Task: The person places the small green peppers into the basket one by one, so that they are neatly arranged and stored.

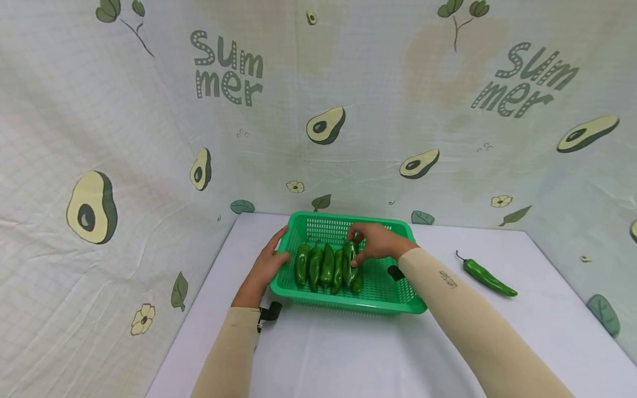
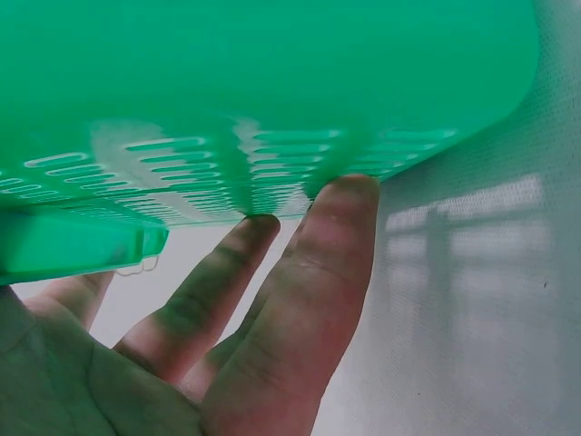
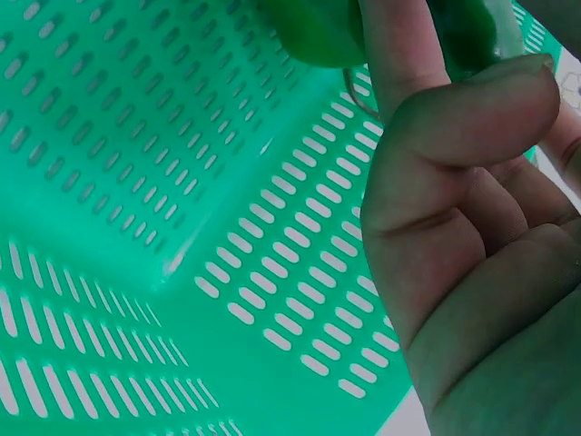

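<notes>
A green perforated plastic basket [image 1: 343, 303] stands on the table with several glossy green chili peppers [image 1: 315, 265] lying side by side in its left half. My left hand [image 1: 265, 269] grips the basket's left rim, thumb over the edge. In the left wrist view its fingers [image 2: 331, 245] reach along the slotted outer wall. Inside the basket, my right hand [image 1: 380, 241] pinches a green chili pepper [image 1: 349, 255] lengthwise between thumb and fingers, at the right end of the row. That pepper overlaps another one below it. In the right wrist view the fingers partly hide the pepper [image 3: 313, 32].
One more green chili pepper [image 1: 490, 277] lies on the white tabletop [image 1: 348, 354], right of the basket and beyond my right forearm. A cloth printed with avocados [image 1: 325, 126] hangs behind the table and along both sides.
</notes>
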A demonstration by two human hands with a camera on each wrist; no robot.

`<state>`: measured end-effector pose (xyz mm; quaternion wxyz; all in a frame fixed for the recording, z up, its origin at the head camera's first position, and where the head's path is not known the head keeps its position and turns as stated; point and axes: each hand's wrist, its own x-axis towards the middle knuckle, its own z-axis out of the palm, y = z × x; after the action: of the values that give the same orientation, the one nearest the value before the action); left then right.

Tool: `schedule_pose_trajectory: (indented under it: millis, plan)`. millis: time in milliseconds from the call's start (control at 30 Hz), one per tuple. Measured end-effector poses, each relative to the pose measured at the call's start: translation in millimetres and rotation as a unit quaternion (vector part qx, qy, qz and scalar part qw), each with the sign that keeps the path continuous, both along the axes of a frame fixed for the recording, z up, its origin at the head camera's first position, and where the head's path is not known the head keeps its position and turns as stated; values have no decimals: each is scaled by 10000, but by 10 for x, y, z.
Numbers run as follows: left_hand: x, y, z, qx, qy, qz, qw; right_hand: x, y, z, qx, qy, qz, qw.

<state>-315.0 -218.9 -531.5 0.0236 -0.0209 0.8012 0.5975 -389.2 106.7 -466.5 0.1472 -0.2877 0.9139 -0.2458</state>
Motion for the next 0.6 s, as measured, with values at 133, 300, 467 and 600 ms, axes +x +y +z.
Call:
schedule_pose_trajectory:
  millis: [133,300,467,600]
  plan:
    - [8,2,11,0,-32,12,10000,-41,-5,-11,131,66,131,9998]
    - [8,1,7,43,-67,-9,10000,-60,22,9,225,7,92,9997]
    - [13,1,9,11,-60,9,10000,-43,38,60,324,-101,67,9994]
    - [10,-1,4,-20,-38,21,10000,-30,3,99,452,-84,167,9988]
